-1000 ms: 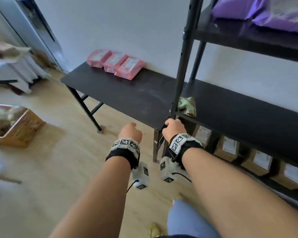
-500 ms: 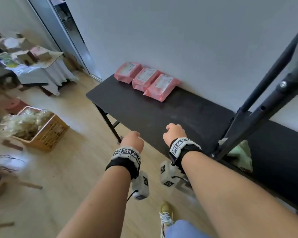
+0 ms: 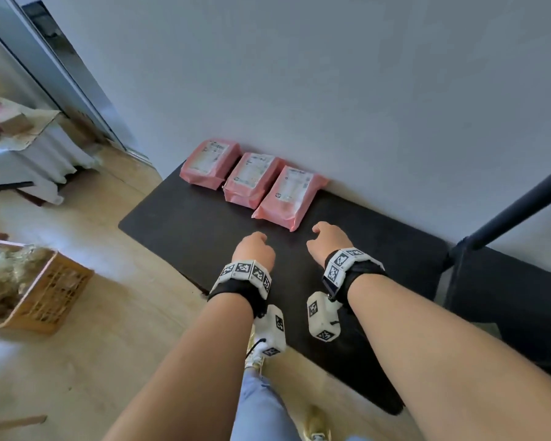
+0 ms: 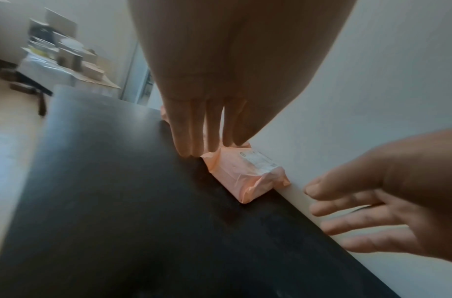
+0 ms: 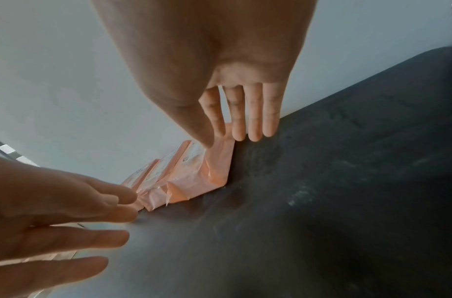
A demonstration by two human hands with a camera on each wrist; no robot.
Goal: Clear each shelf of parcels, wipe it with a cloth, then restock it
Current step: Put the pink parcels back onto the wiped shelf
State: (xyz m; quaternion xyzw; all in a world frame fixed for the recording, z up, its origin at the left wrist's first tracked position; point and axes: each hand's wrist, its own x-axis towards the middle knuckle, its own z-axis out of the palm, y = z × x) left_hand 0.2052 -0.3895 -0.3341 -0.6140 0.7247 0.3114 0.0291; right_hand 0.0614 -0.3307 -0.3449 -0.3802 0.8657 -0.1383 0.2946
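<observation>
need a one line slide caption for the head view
Both empty hands, left hand and right hand, reach toward three pink parcels on a black table.

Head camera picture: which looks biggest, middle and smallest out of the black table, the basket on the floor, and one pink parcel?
1. black table, biggest by far
2. basket, middle, though the left edge cuts it off
3. pink parcel, smallest

The parcel sits farther from the camera, which shrinks it a bit.
</observation>
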